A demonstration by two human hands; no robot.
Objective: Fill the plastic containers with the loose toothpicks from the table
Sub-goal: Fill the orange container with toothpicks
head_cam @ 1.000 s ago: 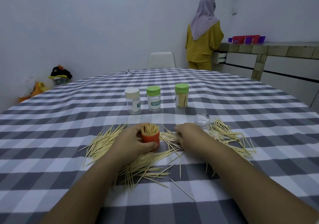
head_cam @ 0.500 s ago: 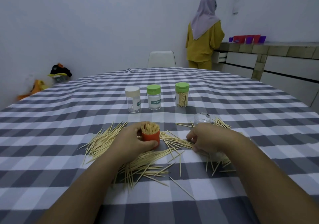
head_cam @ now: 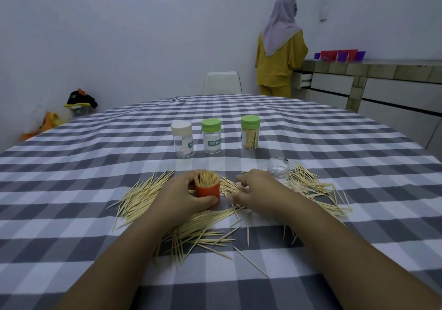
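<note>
A person's left hand (head_cam: 178, 196) wraps its fingers (head_cam: 210, 199) around an orange container (head_cam: 207, 192) standing upright and already packed with toothpicks, near the middle of a checked surface (head_cam: 71, 190). The right hand (head_cam: 257, 189) hovers just beside it with fingers loosely spread and holding nothing, low over the loose toothpicks (head_cam: 143, 195) scattered on both sides and in front of the container. A clear container (head_cam: 278, 167) lies just beyond the right hand, apparently uncapped and empty. Further back stand three capped containers: a white-lidded container (head_cam: 182, 138) and a green-lidded container (head_cam: 211, 135) that look empty, and a second green-lidded container (head_cam: 250, 131) holding toothpicks. The step in hand appears to be topping up the orange container; much of the heap remains on the cloth. The next move likely calls for the right hand to pinch together a small aligned bundle and feed it in upright, without tipping the full container
</note>
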